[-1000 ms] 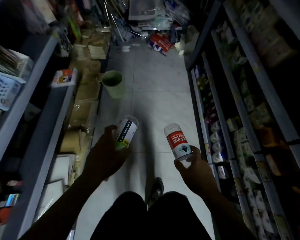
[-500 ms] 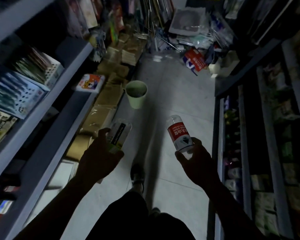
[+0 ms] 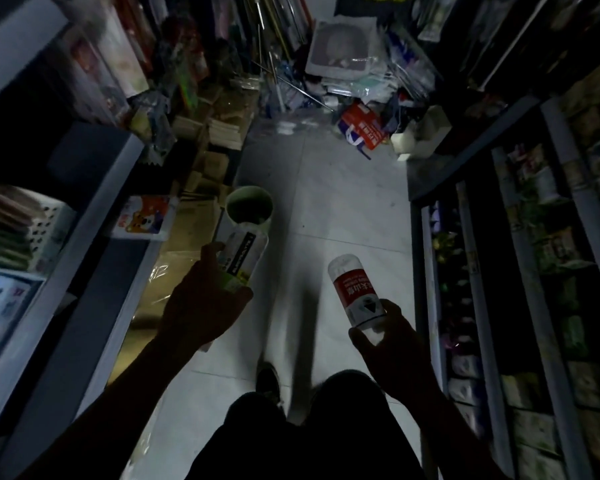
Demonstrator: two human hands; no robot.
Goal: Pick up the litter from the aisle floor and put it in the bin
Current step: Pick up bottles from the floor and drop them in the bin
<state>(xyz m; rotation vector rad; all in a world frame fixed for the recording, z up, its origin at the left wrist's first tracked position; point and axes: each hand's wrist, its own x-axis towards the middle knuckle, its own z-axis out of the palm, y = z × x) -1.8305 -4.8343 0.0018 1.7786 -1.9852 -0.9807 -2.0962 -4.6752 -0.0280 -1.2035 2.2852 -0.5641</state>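
Left hand (image 3: 201, 306) grips a clear bottle with a black-and-white label (image 3: 241, 252), its far end overlapping the near rim of the pale green bin (image 3: 267, 216) in this view. Right hand (image 3: 388, 344) grips a second bottle with a red label (image 3: 355, 292), base pointing away, held above the tiled aisle floor (image 3: 343, 202), well right of the bin. Bin stands on the floor against the left shelving (image 3: 84, 216). One shoe (image 3: 267, 377) shows below.
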